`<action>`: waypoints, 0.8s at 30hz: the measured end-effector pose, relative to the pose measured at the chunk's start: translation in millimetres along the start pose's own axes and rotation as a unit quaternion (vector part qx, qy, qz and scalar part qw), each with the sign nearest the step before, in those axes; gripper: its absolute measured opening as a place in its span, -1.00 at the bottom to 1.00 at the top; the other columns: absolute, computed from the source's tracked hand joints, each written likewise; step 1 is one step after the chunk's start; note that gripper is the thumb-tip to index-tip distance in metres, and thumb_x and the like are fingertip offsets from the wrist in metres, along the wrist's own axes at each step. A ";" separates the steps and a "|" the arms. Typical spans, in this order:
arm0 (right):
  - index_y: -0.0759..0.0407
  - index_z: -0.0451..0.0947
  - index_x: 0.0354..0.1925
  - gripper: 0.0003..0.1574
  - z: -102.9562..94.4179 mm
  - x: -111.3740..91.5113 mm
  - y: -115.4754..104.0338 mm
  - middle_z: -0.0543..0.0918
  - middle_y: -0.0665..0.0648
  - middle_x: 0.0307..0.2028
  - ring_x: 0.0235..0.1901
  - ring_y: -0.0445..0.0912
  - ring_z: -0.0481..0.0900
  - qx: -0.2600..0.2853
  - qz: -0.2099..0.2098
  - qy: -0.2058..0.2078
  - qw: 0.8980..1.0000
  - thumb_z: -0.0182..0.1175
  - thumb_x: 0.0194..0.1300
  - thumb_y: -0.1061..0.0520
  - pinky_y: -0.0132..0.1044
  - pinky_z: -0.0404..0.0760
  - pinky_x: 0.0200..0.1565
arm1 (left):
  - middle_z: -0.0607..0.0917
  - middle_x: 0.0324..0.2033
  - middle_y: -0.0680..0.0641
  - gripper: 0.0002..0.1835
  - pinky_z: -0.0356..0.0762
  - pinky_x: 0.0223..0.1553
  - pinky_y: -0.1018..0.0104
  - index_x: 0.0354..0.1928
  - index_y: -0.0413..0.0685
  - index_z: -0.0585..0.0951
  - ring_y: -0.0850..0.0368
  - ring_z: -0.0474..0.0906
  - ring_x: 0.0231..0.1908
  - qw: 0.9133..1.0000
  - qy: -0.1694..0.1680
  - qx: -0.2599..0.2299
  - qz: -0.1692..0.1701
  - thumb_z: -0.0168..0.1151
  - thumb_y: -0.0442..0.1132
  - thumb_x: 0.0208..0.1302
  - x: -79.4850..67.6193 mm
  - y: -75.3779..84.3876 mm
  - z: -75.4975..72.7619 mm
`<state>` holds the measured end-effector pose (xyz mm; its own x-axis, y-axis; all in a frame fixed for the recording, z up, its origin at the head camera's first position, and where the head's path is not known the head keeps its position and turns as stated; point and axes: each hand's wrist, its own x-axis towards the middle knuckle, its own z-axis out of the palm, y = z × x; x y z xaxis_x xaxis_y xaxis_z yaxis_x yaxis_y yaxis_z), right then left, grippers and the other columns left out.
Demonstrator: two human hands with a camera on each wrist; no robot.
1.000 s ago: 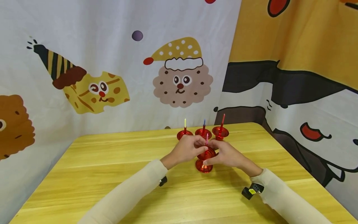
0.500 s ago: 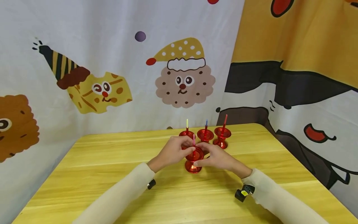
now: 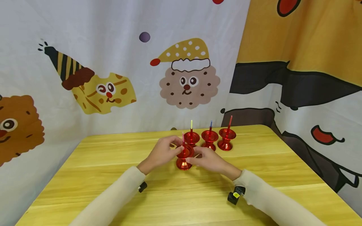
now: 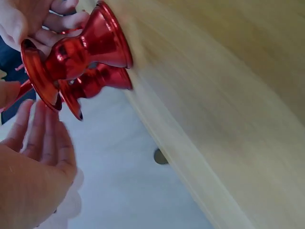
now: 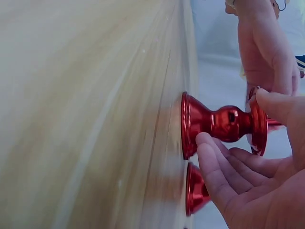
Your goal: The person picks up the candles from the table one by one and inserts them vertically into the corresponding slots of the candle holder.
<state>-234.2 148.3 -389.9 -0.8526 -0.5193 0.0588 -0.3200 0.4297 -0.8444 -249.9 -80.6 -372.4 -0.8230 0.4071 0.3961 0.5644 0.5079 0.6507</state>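
Upright at the table's middle stands a shiny red candle holder [image 3: 183,164] with a thin pink candle [image 3: 183,137] in its dish. My left hand [image 3: 161,151] has thumb and fingertips around this candle, just over the dish. From the other side my right hand [image 3: 210,160] holds the candle holder; the right wrist view shows its thumb [image 5: 274,102] at the dish rim and fingertips [image 5: 206,143] by the waist and base. In the left wrist view the holder [image 4: 66,59] overlaps another red one [image 4: 102,78] behind it.
Behind it, three matching holders form a row: one with a yellow candle [image 3: 191,125], one with a blue candle [image 3: 211,126] and one with a red candle [image 3: 230,121]. They stand near the back edge of the wooden table [image 3: 135,138], before a cartoon-printed curtain [image 3: 118,37].
Both hands have moved left together with the pink-candle holder, from before the blue candle to just left of the yellow one. The three rear holders now show more fully.
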 end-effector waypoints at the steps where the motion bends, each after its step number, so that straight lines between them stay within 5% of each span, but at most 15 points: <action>1: 0.08 0.58 0.09 -0.50 1.8 1.7 -0.7 0.66 0.08 -0.13 -0.24 0.04 0.70 0.001 0.000 0.002 1.000 0.26 0.33 -0.17 -0.08 0.68 -0.22 | 0.69 -0.19 0.11 -0.85 0.61 -0.09 0.07 -0.13 0.07 0.65 0.18 0.61 -0.16 1.000 -0.003 0.006 -0.007 0.31 -0.17 0.28 -1.4 -1.8 -1.6; 8: 0.14 0.59 -0.06 -0.56 13.4 14.3 -5.6 0.71 0.14 -0.17 -0.25 0.04 0.71 0.003 0.025 0.016 1.000 0.17 0.40 -0.18 -0.07 0.68 -0.19 | 0.59 0.08 0.01 -0.48 0.58 -0.10 0.17 0.18 -0.07 0.53 0.11 0.59 -0.09 0.997 -0.037 0.030 -0.060 0.32 0.03 0.27 -8.7 -18.6 -10.9; 12: 0.24 0.55 0.04 -0.54 19.8 22.5 -6.2 0.72 0.25 -0.17 -0.18 0.08 0.71 0.038 0.032 0.019 0.999 0.12 0.46 -0.10 -0.07 0.67 -0.13 | 0.57 0.11 0.01 -0.30 0.58 -0.15 0.22 0.29 -0.10 0.46 0.09 0.57 -0.08 0.995 -0.050 0.030 -0.079 0.32 0.15 0.23 -9.2 -26.3 -14.9; 24: 0.31 0.45 0.24 -0.55 38.0 47.1 -10.6 0.62 0.37 0.01 -0.01 0.18 0.65 0.148 0.038 0.004 0.988 -0.03 0.55 0.10 -0.02 0.61 0.00 | 0.62 0.03 -0.07 -0.26 0.63 -0.25 0.27 0.30 -0.18 0.44 0.09 0.60 -0.15 0.990 -0.015 0.041 -0.132 0.39 0.08 0.18 -3.6 -39.8 -21.2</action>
<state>-255.3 91.2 -398.5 -0.8730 -0.4876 -0.0067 -0.1220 0.2318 -0.9651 -270.8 -118.4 -386.0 -0.9412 0.2736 0.1982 0.3335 0.6589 0.6743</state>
